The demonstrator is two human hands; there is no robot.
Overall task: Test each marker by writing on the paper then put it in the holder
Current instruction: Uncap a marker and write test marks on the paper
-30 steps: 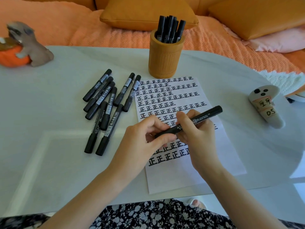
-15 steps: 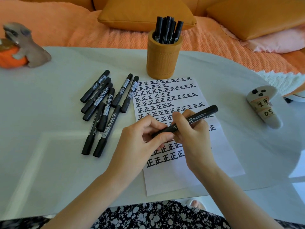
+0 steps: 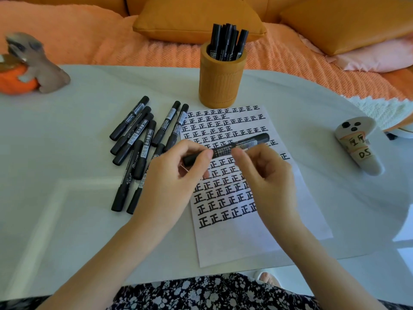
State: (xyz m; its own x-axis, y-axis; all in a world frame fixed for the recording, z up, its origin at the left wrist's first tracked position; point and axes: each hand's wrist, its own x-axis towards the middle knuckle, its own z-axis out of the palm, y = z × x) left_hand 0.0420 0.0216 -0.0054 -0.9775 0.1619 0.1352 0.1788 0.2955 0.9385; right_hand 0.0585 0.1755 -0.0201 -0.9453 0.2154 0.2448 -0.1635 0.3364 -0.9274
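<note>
The person sits at a pale table [image 3: 67, 198] and holds one black marker [image 3: 225, 149] in the air, in front of the holder [image 3: 221, 86] and above the paper [image 3: 257, 238]. The marker lies almost flat, and its right end is a little higher and nearer to the holder. The left hand [image 3: 176, 182] pinches the left end of the marker between thumb and forefinger, with the other fingers curled below. The right hand [image 3: 266, 175] is just under the middle of the marker, with half-bent fingers and the thumb tip close to the barrel. This part is blurred, so I cannot tell whether that hand grips the marker or only touches it.

The holder is an orange-brown ribbed cup that stands upright. Several black markers [image 3: 228, 41] stand inside it, and their ends rise above the rim. The top edge of the paper lies just in front of the foot of the holder. Rows of one black character, 正, cover the sheet, and only its lowest part is blank.

To the left of the holder, nearer to the person, loose markers [image 3: 138, 148] lie flat on the table. Some cross each other, and the rightmost ones are just beside the left edge of the paper. Well to the right of the holder lies a white ghost figure [image 3: 357, 144] with labels, one reading "DS". Far to the left of the holder is a grey animal figure [image 3: 42, 66] that hugs something round and orange. Behind the holder an orange cushion [image 3: 196, 21] rests on an orange blanket [image 3: 89, 41].
</note>
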